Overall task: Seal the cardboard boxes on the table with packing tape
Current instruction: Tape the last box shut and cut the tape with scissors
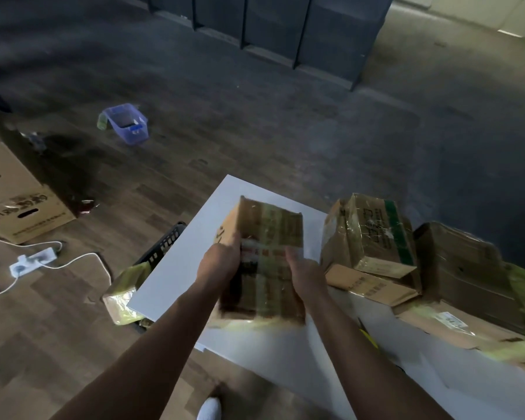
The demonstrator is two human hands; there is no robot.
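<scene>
2 hands are on 1 cardboard box point(267, 234), which is held, tilted, at the left part of the white bench point(191, 253). The left hand point(222, 260) is clamped on the box's left edge, fingers curled over the top. The right hand point(305, 269) appears to grip the right side the same way, though it is softened by blur. Old glossy tape is seen across the top face.

Risk is noted: the box is close to the bench's left edge, so a loose grip could send it down onto the black crate point(164, 242) below. Fresh tape laid over that wrinkled old film could be expected to lift. No tape roll is seen. To the right, a stack of boxes point(373, 237) is piled loosely and could be knocked by an elbow.

Beyond, a dim wood-pattern floor point(255, 140) is shown, with a purple basket point(126, 124), a large carton point(15, 195) and a white power strip point(32, 262) whose cable could trip a foot.
</scene>
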